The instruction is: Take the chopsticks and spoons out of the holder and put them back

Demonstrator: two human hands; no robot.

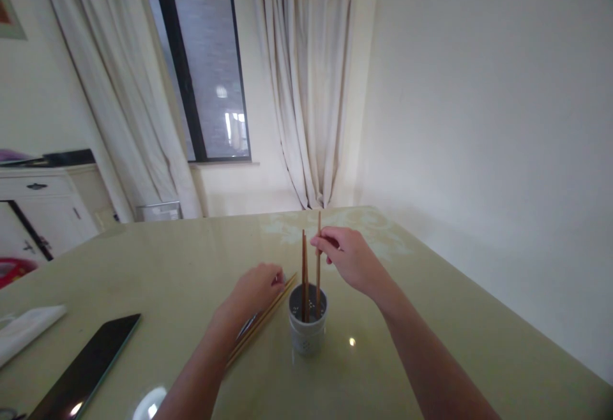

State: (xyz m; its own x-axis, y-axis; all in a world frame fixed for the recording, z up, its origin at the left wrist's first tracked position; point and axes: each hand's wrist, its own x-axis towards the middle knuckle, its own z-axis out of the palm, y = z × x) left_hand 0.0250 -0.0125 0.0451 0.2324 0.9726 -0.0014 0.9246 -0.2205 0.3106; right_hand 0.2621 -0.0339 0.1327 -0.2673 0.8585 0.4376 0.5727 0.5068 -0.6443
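Above a grey-white cup (307,338) on the table, my right hand (345,251) pinches an upright wooden chopstick (318,286) near its upper part. The chopstick's lower end is inside the cup. A few darker brown chopsticks (304,267) also stand in the cup, leaning together beside it. To the cup's left, my left hand (261,285) is low over the table with its fingers curled; what they hold, if anything, is hidden. Beneath that hand and wrist lie lighter chopsticks (261,325), pointing diagonally, and a shiny metal utensil (248,326), mostly covered.
A black tablet-like slab (89,366) and a white packet (29,330) lie on the glossy greenish table (383,369) at the left. The wall (502,184) runs along the right edge. Curtains (311,75), a window and a white cabinet (52,203) stand beyond.
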